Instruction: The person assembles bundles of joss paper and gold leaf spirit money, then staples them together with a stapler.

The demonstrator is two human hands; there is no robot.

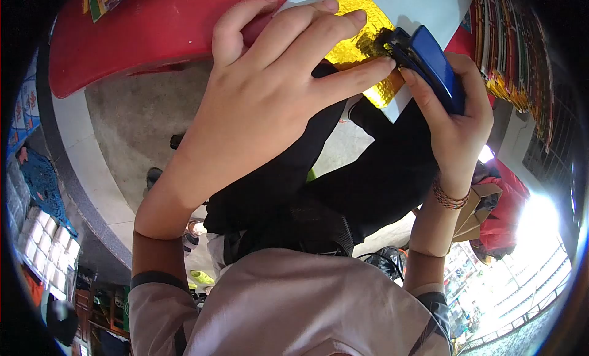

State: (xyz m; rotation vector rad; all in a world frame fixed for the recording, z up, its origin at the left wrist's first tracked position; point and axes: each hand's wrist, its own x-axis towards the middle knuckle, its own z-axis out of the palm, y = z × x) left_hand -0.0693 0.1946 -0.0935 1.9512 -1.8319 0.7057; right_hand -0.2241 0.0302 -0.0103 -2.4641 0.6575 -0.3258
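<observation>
A blue stapler (432, 58) is gripped in my right hand (457, 120), its jaw end pointing left over a shiny gold foil sheet (362, 9). My left hand (264, 80) spreads flat with its fingers apart. Its fingertips reach onto the gold sheet, and the thumb tip lies right at the stapler's jaw. Beside the jaw shows a dark patch (373, 44) on the foil. Under the gold sheet lies a larger pale sheet (429, 6), whose corner sticks out past the table edge. My left palm hides part of both sheets.
The red table (153, 34) curves across the top, with a colourful folded piece (101, 0) at its upper left. To the right hangs a thick stack of patterned sheets (509, 43) with gold edges. My legs (368, 172) are below the table; a cardboard box (475, 212) stands at the right.
</observation>
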